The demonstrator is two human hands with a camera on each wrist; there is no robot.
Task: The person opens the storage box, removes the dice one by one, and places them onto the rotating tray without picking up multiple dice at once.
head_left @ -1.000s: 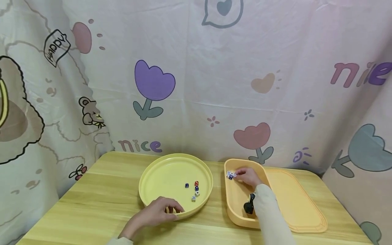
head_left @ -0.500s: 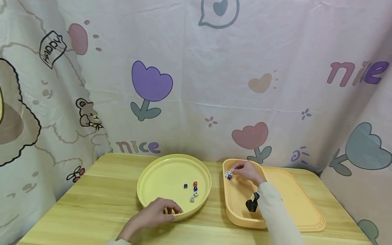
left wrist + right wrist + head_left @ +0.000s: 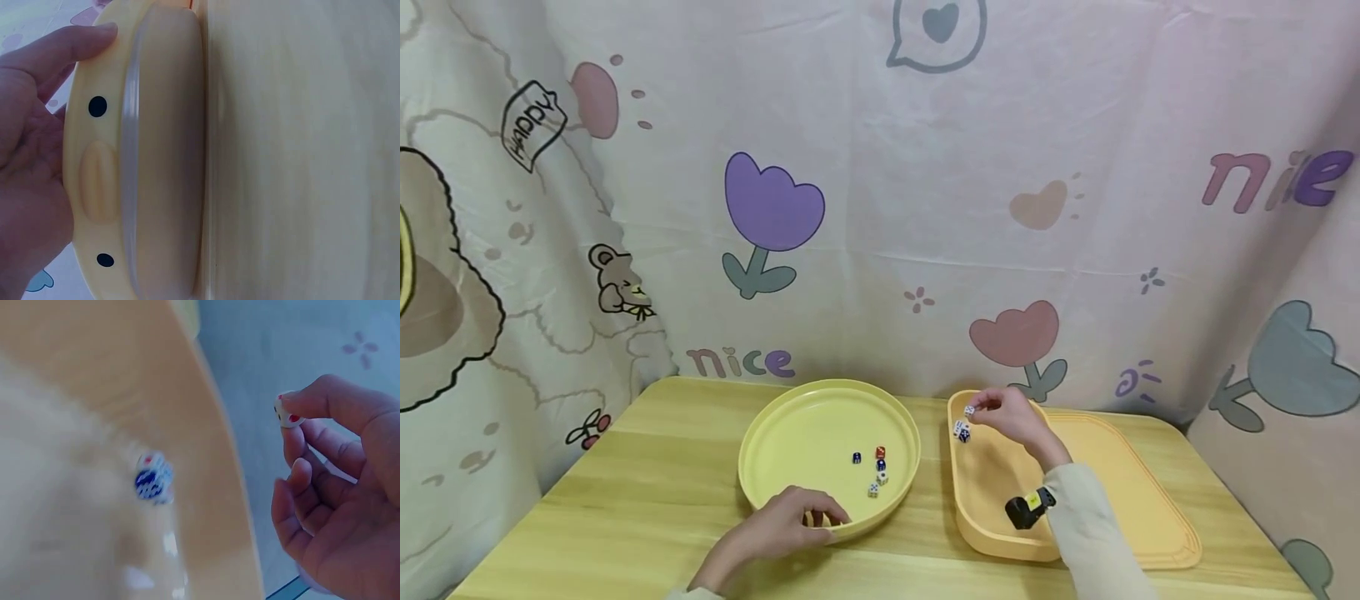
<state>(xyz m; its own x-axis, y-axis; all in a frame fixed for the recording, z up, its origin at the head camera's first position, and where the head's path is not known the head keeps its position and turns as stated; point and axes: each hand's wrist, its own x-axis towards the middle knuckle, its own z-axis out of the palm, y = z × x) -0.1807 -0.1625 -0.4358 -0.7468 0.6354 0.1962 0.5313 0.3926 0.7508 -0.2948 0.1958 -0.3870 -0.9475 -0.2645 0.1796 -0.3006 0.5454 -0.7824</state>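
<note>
My right hand (image 3: 1015, 419) pinches a white die (image 3: 289, 411) with red and dark pips between thumb and index finger, above the far end of the orange box (image 3: 996, 546). Just below it in the box, white and dark blue dice (image 3: 964, 435) sit clustered in the far left corner. My left hand (image 3: 786, 521) grips the near rim of the round yellow tray (image 3: 801, 433), thumb outside and fingers over the edge. Inside the tray, toward its right, lie a red die (image 3: 881, 452), two blue dice (image 3: 857, 457) and two white dice (image 3: 873, 490).
An orange lid (image 3: 1127, 492) lies flat on the wooden table (image 3: 587, 500), right of the box. A black wrist camera (image 3: 1028, 507) is on my right wrist, over the box. A printed curtain (image 3: 880, 208) hangs behind the table.
My right hand has lifted the white die off the cluster in the box, up toward the far rim. The left hand keeps its grip on the tray.
</note>
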